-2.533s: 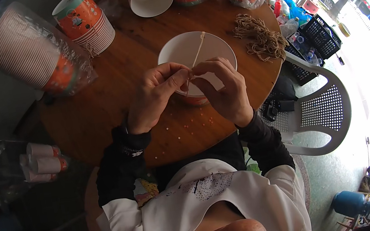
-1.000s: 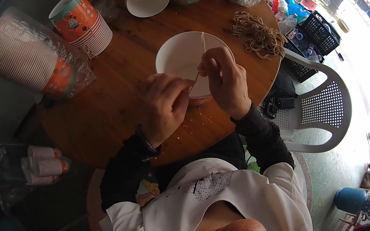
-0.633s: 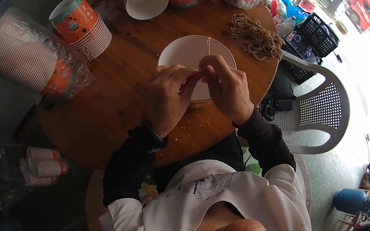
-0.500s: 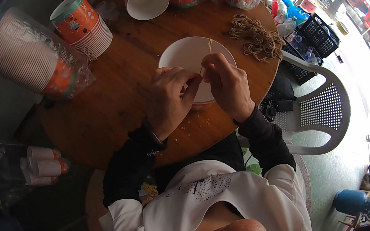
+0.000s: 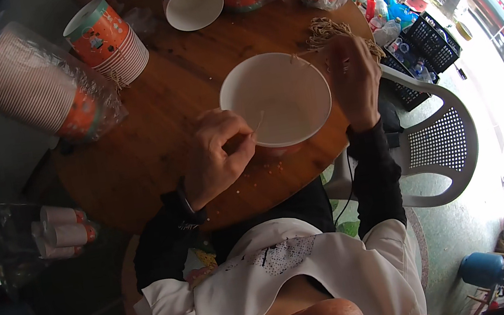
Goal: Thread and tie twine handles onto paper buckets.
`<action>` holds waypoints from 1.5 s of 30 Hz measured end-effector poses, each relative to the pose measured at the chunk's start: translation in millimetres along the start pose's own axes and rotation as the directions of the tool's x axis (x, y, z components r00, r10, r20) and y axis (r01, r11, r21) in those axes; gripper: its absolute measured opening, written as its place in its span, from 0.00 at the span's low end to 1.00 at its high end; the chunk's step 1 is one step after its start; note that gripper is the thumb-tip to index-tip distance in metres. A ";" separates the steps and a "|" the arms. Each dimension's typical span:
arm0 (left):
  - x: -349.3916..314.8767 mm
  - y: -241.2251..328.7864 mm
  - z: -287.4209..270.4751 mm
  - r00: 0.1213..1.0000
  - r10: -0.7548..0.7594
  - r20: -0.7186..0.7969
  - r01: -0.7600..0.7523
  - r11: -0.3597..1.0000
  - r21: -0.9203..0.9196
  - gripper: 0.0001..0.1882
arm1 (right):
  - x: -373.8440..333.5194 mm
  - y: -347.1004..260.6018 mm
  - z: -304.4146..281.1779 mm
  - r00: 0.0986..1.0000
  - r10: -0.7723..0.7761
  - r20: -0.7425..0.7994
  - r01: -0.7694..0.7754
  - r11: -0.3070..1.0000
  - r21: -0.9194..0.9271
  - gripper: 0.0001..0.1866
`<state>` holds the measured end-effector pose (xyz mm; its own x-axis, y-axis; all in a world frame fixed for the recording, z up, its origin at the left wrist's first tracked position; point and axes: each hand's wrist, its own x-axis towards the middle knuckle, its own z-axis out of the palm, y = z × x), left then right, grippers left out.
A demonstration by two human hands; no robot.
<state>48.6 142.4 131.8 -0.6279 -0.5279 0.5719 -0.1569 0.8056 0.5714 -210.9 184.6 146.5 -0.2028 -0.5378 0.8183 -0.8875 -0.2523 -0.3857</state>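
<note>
A white paper bowl (image 5: 276, 98) stands upright near the front edge of a round wooden table (image 5: 151, 140). My left hand (image 5: 219, 156) pinches a short piece of tan string at the bowl's near left rim. My right hand (image 5: 354, 77) is off to the bowl's right, its fingers reaching into a pile of tan strings (image 5: 328, 32) at the table's right edge. A thin string end shows at the bowl's far right rim.
Stacks of orange-and-white paper cups (image 5: 108, 42) stand at the back left, one wrapped stack (image 5: 40, 91) lying on its side. An open white cup (image 5: 193, 0) sits at the back. A white plastic chair (image 5: 438, 136) and a black crate (image 5: 427, 43) are to the right.
Both hands were together over the bowl; now they have parted. My right hand moved right to the string pile, and my left hand drew back to the bowl's near left rim.
</note>
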 end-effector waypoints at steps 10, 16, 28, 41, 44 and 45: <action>3.3 -8.5 13.7 0.964 0.253 0.084 -0.267 0.931 0.251 0.09 | -41.9 48.1 31.3 0.974 0.224 0.032 -0.226 0.956 0.189 0.06; 5.5 -15.6 11.8 0.956 0.286 0.059 -0.283 0.859 0.426 0.12 | -95.3 23.8 27.2 0.985 0.150 0.091 -0.167 0.957 0.238 0.10; 43.9 -105.1 -42.0 0.926 -0.015 -0.376 0.107 0.968 0.226 0.07 | -147.3 17.3 27.5 0.934 0.296 0.201 -0.335 0.921 0.199 0.15; 101.7 -336.8 -232.9 0.457 -0.678 -0.576 -0.077 0.615 -0.785 0.09 | -147.0 17.3 30.9 0.885 0.377 0.274 -0.427 0.891 0.151 0.07; 94.4 -331.9 -215.5 0.402 -0.833 -0.381 0.230 0.494 -0.838 0.11 | -145.6 17.9 28.1 0.871 0.410 0.271 -0.455 0.881 0.130 0.06; 90.3 -326.0 -214.4 0.403 -0.831 -0.383 0.232 0.498 -0.836 0.11 | -144.5 16.5 27.4 0.868 0.412 0.278 -0.458 0.880 0.128 0.06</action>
<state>206.4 -225.5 123.4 0.1693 -0.9854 -0.0190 0.4129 0.0534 0.9092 -184.9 236.1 10.2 -0.4261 -0.7944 0.4329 -0.6349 -0.0783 -0.7686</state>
